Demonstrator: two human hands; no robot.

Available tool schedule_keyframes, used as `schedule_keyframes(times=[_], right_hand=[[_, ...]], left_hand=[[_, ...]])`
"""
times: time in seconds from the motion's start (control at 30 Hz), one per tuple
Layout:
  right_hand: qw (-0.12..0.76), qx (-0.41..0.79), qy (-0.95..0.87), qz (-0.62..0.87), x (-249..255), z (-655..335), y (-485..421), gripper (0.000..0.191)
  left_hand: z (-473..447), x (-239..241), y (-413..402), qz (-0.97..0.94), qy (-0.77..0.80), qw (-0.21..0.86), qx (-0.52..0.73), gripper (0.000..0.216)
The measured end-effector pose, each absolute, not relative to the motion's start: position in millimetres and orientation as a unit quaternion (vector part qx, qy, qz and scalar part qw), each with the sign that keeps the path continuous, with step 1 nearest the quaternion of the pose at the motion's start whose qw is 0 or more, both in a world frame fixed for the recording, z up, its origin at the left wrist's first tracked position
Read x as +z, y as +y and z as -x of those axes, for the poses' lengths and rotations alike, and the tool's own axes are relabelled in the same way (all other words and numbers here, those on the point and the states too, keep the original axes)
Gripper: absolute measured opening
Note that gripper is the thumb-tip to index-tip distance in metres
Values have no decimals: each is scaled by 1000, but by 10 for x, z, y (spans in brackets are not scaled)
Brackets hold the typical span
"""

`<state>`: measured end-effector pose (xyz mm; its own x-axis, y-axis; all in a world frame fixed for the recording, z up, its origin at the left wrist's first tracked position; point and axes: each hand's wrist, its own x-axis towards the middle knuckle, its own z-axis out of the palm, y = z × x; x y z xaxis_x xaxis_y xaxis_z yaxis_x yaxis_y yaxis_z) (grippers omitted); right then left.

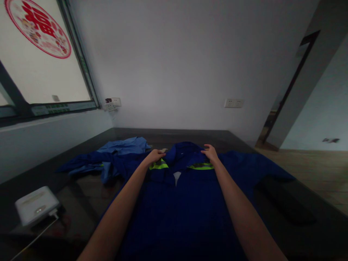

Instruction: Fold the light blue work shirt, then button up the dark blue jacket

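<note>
A dark blue work jacket (pixel 187 206) with yellow-green reflective strips lies spread on the dark table, its collar (pixel 185 148) at the far end. My left hand (pixel 155 156) pinches the cloth at the left side of the collar, close to one strip. On the opposite side, my right hand (pixel 210 153) grips the collar's edge between thumb and fingers, some fingertips raised. Between the two front panels a small pale gap shows below the collar. One sleeve stretches out to the right; at the left, the jacket meets other clothing.
A crumpled light blue garment (pixel 123 146) lies at the back left of the table (pixel 174 132). Near the left edge sits a white box-shaped device (pixel 37 206) with a cable. A dark flat object (pixel 285 201) rests at the right. Wall and window stand behind and left.
</note>
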<state>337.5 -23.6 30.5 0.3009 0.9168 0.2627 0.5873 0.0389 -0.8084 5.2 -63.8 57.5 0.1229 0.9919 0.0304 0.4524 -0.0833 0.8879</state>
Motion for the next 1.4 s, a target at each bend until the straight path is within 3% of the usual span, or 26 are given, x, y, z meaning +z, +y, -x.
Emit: schedule_keyframes(times=[0.13,0.27,0.37,0.47,0.57,0.7,0.77,0.9,1.0,1.23,1.4], right_hand=[[447,248,-559,653,405,-3470,-262,25],[420,321,-566,633,528,-3573,-357,20],[391,361,-570,626,589,-3665,-447,17],[366,376,-573,630,613,-3748,-499,14],[348,381,-572,637,608,-3780,-502,14],[357,391,-571,628,575,-3713,-481,16],[371,400,-573,612,564,-3662,-479,19],[382,410,-580,591,591,-3634,-495,27],[375,406,-599,580,660,-3697,-518,20],[366,390,-629,564,815,-3819,-574,7],[384,361,-644,555,877,-3754,-580,27]], left_hand=[[-65,659,-688,-614,507,422,433,12],[-26,742,-710,-499,398,561,527,24],[-19,765,-710,-483,374,611,504,26],[-35,750,-709,-481,404,619,472,14],[-52,702,-705,-510,454,572,455,25],[-62,639,-679,-647,537,331,428,34],[-50,641,-659,-671,543,283,418,33],[9,714,-630,-674,549,261,420,19],[39,775,-643,-671,552,256,423,14],[-82,814,-744,-581,504,453,451,23],[-189,814,-775,-609,507,408,454,17]])
